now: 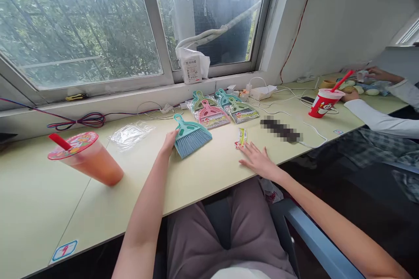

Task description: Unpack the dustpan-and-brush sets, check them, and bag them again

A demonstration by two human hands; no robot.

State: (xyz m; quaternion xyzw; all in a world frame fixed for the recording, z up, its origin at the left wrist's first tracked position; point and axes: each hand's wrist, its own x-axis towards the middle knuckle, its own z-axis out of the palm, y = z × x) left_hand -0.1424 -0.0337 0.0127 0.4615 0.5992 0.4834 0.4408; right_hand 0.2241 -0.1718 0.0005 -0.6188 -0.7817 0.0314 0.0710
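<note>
My left hand is closed on the left edge of a teal mini dustpan and brush set, just below its handle. The set lies on or just above the table, with its grey-blue bristles towards me. My right hand rests flat with its fingers stretched out. Its fingertips touch the lower end of a small yellow-green printed label card. Behind these lie several dustpan sets in clear packaging, among them a pink one and a green one.
A large orange drink cup with a red straw stands at left, near crumpled clear plastic wrap. At right are a blurred-out dark object, white cables and a red cup. A co-worker's arms reach over the table's far right end.
</note>
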